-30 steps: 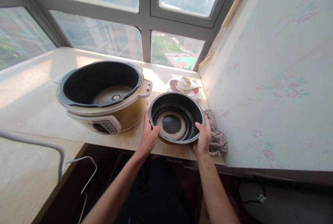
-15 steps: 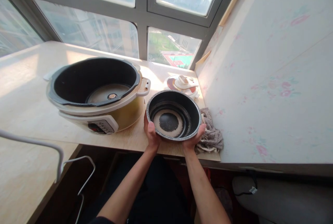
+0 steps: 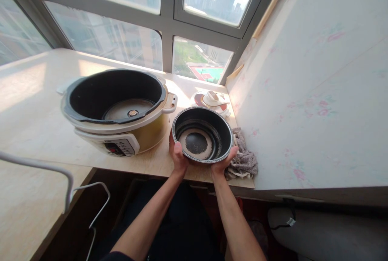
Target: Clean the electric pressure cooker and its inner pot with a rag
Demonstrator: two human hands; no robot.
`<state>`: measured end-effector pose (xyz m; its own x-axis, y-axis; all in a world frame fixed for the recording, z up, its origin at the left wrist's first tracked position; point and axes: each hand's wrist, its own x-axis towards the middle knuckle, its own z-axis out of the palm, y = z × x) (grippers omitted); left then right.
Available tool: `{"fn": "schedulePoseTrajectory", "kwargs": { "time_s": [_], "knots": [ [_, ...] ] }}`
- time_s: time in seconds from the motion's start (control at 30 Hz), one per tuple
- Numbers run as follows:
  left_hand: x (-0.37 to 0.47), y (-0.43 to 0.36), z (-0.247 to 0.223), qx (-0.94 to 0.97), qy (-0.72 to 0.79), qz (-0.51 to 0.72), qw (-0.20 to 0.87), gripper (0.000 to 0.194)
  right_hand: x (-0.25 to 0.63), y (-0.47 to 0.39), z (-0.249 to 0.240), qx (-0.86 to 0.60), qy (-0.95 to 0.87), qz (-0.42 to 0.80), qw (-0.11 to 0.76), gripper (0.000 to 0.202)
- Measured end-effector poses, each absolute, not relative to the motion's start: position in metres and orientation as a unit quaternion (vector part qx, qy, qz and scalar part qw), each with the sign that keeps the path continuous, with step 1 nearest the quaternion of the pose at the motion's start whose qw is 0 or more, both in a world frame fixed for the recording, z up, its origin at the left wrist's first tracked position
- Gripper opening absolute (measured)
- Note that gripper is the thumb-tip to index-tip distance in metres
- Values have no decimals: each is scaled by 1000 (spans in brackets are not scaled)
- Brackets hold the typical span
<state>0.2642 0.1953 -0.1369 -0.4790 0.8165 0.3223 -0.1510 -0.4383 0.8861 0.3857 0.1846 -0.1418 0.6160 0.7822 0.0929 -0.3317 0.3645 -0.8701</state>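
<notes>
Between my hands is a round black inner pot [image 3: 198, 141], its mouth facing up toward me and a worn pale ring on its bottom. My left hand [image 3: 178, 156] grips its left side, thumb at the rim, while the other fingers are hidden behind the wall. On the right side, my right hand [image 3: 223, 162] grips it the same way. To the left stands a rice cooker body [image 3: 148, 133] without its lid, its dark cavity showing a heating plate [image 3: 121, 110] at the bottom. Behind the pot lies the cooker lid [image 3: 214, 100].
A crumpled grey cloth [image 3: 244, 158] lies on the counter [image 3: 39, 119] beside my right hand. A white cord [image 3: 45, 166] hangs over the counter's edge at left. Windows [image 3: 106, 30] rise behind, and a flowered wall [image 3: 315, 91] bounds the right side.
The view has shifted slightly. My hands keep the same hold on the inner pot, and the cooker body and lid stay where they were on the counter.
</notes>
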Motion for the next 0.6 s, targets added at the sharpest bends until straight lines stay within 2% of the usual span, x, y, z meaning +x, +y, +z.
{"fn": "schedulePoseTrajectory", "kwargs": {
  "time_s": [0.6],
  "knots": [
    [233,179,-122,458,410,709,345,51,377,159,-149,-524,-261,275,762,71]
  ]
}}
